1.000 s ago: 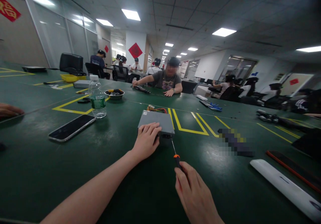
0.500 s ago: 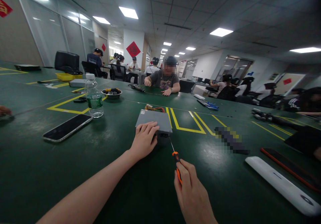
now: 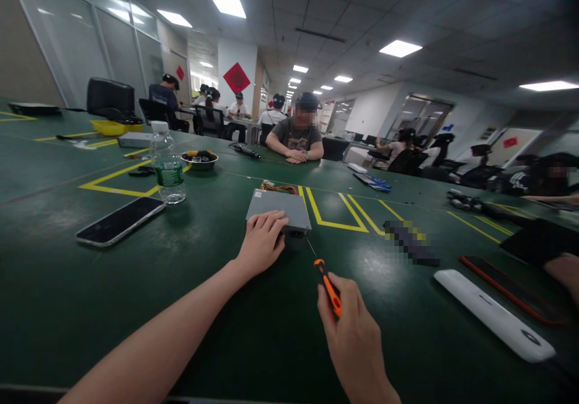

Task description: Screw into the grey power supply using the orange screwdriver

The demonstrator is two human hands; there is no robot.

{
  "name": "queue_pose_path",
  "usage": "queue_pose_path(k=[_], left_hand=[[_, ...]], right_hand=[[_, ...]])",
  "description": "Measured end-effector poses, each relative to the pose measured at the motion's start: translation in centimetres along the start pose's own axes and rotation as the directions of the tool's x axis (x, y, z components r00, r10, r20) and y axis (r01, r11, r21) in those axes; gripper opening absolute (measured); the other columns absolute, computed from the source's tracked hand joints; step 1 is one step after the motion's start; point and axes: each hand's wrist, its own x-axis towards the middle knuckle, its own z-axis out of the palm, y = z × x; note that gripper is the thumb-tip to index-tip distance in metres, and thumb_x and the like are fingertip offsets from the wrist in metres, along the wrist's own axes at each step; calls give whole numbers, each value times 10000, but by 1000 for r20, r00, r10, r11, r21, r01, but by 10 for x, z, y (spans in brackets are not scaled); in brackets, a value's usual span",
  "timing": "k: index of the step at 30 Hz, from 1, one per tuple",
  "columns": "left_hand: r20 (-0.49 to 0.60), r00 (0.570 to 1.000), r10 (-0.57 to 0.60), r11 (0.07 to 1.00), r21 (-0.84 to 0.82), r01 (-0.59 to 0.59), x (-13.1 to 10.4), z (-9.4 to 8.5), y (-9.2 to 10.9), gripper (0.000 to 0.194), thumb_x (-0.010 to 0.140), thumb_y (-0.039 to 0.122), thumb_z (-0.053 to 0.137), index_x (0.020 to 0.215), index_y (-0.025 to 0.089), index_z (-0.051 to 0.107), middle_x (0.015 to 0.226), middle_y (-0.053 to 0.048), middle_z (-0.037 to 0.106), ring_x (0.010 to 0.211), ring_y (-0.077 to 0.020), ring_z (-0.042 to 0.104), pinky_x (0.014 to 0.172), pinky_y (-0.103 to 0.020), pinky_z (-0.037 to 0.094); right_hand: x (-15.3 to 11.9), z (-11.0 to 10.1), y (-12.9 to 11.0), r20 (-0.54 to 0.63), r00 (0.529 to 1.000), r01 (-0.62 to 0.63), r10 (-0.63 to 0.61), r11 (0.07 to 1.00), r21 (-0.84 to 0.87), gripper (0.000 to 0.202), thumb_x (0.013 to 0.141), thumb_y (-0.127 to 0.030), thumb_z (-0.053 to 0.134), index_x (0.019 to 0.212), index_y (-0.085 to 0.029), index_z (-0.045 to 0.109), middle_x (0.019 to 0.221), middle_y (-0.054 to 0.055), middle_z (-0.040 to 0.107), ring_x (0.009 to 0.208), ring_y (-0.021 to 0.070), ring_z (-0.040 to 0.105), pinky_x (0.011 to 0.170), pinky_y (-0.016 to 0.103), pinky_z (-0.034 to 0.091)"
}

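A grey metal computer power supply unit (image 3: 289, 204) lies flat on the green table, its bundle of coloured wires (image 3: 280, 188) at the far side. Across its near left corner, my left hand (image 3: 263, 236) grips it, fingers on the top and thumb by the near side. My right hand (image 3: 355, 322) is closed around the orange and black handle of a screwdriver (image 3: 321, 271). The thin shaft points up and left to the near right corner of the unit. Whether the tip sits in a screw is too small to tell.
To the left lie a phone (image 3: 121, 220), a water bottle (image 3: 170, 172) and a metal bowl (image 3: 199, 161) of small parts. On the right are a white elongated device (image 3: 493, 313) and a dark orange-edged bar (image 3: 509, 289). A person (image 3: 296, 129) sits opposite.
The screwdriver handle has swung slightly to the right, with more of its orange side showing in my right hand. My left hand stays on the unit. The person opposite has brought their hands together.
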Motion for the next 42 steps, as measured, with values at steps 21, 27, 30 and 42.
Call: queue_pose_path(k=[21, 27, 30, 42], left_hand=[[-15, 1000, -18, 1000, -16, 18, 1, -1, -1, 251, 853, 223, 475, 1099, 253, 513, 1241, -31, 551, 1152, -223, 460, 923, -408, 304], [-24, 1000, -13, 1000, -5, 13, 1, 1, -1, 247, 847, 222, 481, 1090, 250, 514, 1237, -28, 554, 1154, -220, 458, 940, -405, 293], [-27, 1000, -12, 1000, 4, 12, 1, 2, -2, 250, 847, 229, 485, 1093, 252, 515, 1239, -25, 554, 1154, -220, 458, 942, -403, 292], [-32, 999, -4, 1000, 2, 4, 0, 2, -2, 260, 852, 222, 475, 1107, 248, 516, 1243, -31, 552, 1157, -221, 455, 940, -406, 294]], right_hand=[[-8, 5, -13, 16, 978, -210, 210, 978, 20, 363, 956, -419, 305, 997, -139, 532, 768, 65, 664, 559, 157, 653, 458, 219, 475], [-11, 4, -12, 74, 976, -202, 205, 978, -45, 391, 947, -458, 286, 984, -148, 522, 755, 61, 606, 561, 161, 620, 447, 237, 466], [-10, 7, -13, 37, 992, -117, 119, 992, -40, 320, 952, -372, 289, 1015, -140, 501, 891, 106, 569, 749, 186, 622, 582, 278, 516], [-12, 19, -19, 97, 970, -208, 221, 970, -125, 355, 958, -360, 214, 936, -129, 483, 904, 112, 498, 581, 139, 595, 338, 188, 416]])
